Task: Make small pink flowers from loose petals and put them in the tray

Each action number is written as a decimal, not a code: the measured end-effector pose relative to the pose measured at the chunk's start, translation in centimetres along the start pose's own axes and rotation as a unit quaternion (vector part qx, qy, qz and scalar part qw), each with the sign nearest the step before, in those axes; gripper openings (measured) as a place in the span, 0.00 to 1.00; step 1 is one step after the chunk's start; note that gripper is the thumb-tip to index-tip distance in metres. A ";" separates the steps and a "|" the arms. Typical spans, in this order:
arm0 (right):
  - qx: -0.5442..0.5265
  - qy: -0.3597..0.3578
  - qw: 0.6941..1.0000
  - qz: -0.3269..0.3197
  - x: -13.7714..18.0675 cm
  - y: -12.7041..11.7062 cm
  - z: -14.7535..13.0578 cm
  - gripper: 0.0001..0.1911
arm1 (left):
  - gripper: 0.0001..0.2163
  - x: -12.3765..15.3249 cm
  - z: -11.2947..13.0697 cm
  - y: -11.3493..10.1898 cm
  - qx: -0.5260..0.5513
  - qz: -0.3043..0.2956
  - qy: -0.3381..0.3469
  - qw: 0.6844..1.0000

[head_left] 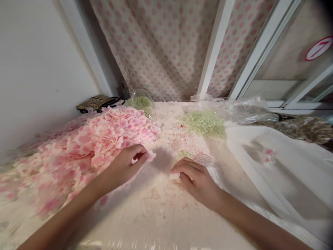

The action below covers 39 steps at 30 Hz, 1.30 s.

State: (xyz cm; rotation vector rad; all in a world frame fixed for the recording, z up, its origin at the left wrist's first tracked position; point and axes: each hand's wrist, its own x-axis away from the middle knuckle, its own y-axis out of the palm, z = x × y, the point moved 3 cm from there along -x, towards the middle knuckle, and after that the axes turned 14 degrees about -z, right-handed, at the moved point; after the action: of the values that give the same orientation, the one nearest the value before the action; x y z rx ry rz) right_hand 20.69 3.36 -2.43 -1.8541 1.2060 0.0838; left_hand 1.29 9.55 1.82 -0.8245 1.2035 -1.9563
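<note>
Dotted curtain (166, 45) backs the bench (161, 208); blur smears the petal pile (85, 146) left of both hands. Right hand (197, 180) has its grip clamped on a pale bit (173, 176), mostly hidden under the fingertips (174, 171). Left hand (125, 165) pinches a petal (151, 155) in its grip.

Your picture is bright, with soft light all over. Faint grey shadows lie on the tabletop (156, 211). The pink petals (39, 180) at the left edge look blurry. The white frames (213, 48) lean outward near the corners.
</note>
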 end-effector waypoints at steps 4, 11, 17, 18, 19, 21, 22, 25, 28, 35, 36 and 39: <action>-0.116 0.042 0.992 0.008 0.1 0.0 -0.1 0.14 | 0.13 0.5 1.8 1.6 0.182 -0.039 0.078 0.979; -0.182 0.048 0.981 -0.038 0.4 0.6 -0.5 0.16 | 0.12 0.9 2.7 3.6 0.269 -0.075 0.151 0.948; -0.190 0.047 0.980 -0.030 0.3 0.9 -0.4 0.12 | 0.11 0.9 2.6 3.8 0.299 -0.082 0.154 0.938; -0.189 0.045 0.981 -0.029 0.3 0.9 -0.3 0.11 | 0.11 0.9 2.6 3.9 0.303 -0.084 0.153 0.937; -0.188 0.043 0.981 -0.030 0.3 0.9 -0.3 0.11 | 0.11 0.9 2.5 4.0 0.306 -0.086 0.152 0.936; -0.185 0.042 0.981 -0.033 0.2 0.9 -0.3 0.10 | 0.11 0.9 2.4 4.3 0.312 -0.086 0.151 0.934; -0.182 0.042 0.982 -0.034 0.2 0.9 -0.4 0.10 | 0.11 0.8 2.4 4.4 0.310 -0.085 0.152 0.934; -0.173 0.063 0.982 -0.039 0.2 0.9 -0.5 0.09 | 0.09 0.9 2.6 4.4 0.273 -0.062 0.179 0.943; -0.169 0.118 0.977 -0.055 0.3 1.1 -0.6 0.07 | 0.08 1.2 3.3 4.0 0.172 -0.011 0.244 0.954; -0.107 0.081 0.987 -0.090 0.3 0.8 -0.7 0.08 | 0.08 2.0 3.1 3.0 0.106 0.096 0.253 0.957; -0.085 0.059 0.990 -0.096 0.4 0.7 -0.8 0.09 | 0.09 2.0 2.8 2.7 0.129 0.116 0.234 0.957; -0.008 -0.016 0.993 -0.115 0.6 0.7 -1.3 0.12 | 0.12 1.5 2.2 1.9 0.170 0.133 0.161 0.963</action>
State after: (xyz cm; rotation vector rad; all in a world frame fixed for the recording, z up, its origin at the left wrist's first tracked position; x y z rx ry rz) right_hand 19.96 2.00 -2.42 -1.9850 0.9639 -0.0051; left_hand 2.66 6.63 1.10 -0.1617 1.0460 -2.0374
